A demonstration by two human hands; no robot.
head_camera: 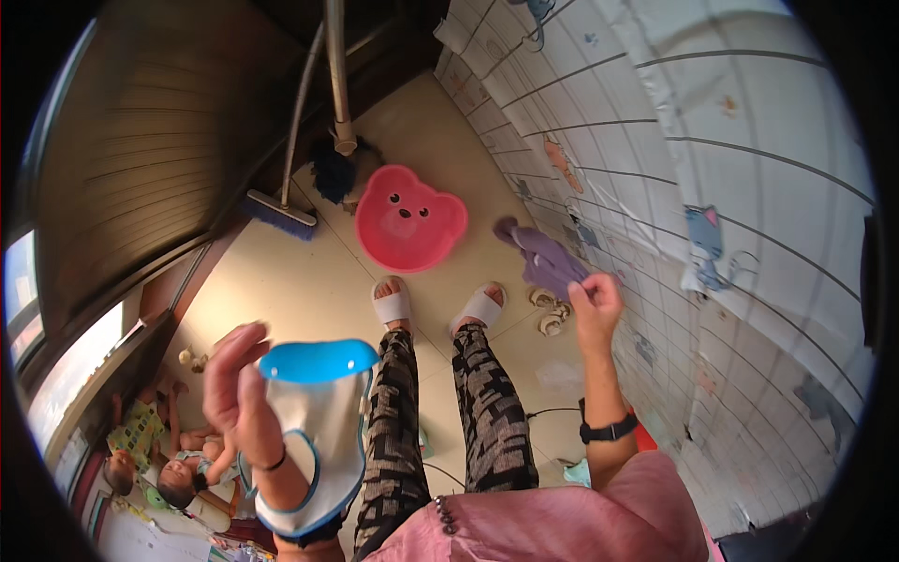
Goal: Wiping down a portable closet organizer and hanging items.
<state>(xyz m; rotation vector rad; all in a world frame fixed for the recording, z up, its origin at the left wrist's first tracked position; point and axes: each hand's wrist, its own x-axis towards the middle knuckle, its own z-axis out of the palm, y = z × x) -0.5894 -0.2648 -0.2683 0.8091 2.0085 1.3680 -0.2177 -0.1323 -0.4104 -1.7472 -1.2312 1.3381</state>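
At the lower right of centre, my right hand pinches one end of a purple cloth, which stretches up and left from my fingers. My left hand is raised on the left, fingers loosely bent and seemingly holding nothing. Around my left forearm hangs a white bib with blue edging, my arm passing through its neck opening. Its blue catch pocket lies just right of my left fingers. A pink bear-shaped basin sits on the tiled floor ahead of my feet.
A broom and a mop stand beyond the basin. Sandals lie by the patterned wall covering on the right. Two people are at the lower left, near a window. A dark cable crosses the floor behind my legs.
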